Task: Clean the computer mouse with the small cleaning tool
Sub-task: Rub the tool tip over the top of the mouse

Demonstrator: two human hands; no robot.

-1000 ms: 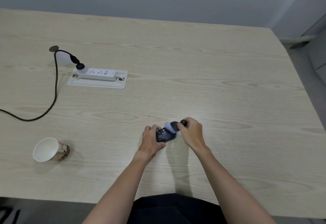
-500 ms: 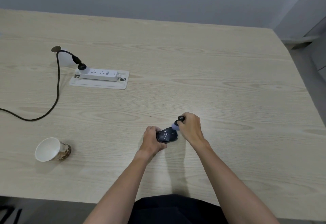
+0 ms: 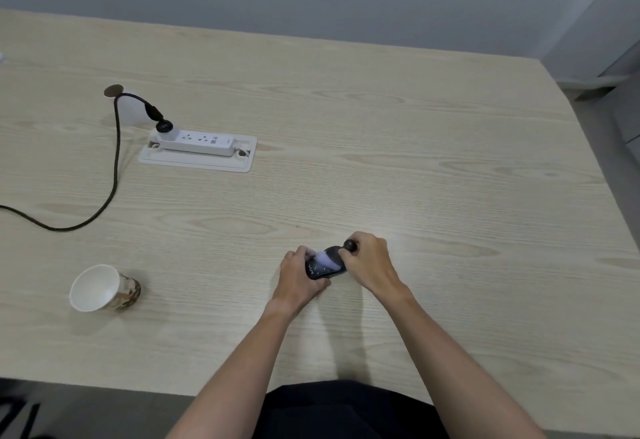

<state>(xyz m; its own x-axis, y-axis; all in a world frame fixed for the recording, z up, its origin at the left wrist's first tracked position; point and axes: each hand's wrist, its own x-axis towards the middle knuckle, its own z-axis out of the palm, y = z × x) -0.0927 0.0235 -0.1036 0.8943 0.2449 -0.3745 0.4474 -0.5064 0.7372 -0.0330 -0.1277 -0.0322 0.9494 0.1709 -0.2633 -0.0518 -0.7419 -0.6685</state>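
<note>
A black computer mouse (image 3: 320,270) lies on the light wooden table (image 3: 381,148), near its front edge. My left hand (image 3: 299,274) grips the mouse's left side and holds it down. My right hand (image 3: 372,262) is closed around a small cleaning brush (image 3: 350,246) with a dark round handle end. Its pale bristles (image 3: 323,260) rest on top of the mouse, blurred by motion. Most of the handle is hidden in my fist.
A paper cup (image 3: 104,288) lies on its side at the left front. A white power strip (image 3: 197,142) sits on a white plate further back, with a black cable (image 3: 112,175) running off to the left. The table's right edge borders a grey floor.
The brush has swept left across the mouse, from its right end half a second ago to its left half now. My left hand has kept its hold on the mouse.
</note>
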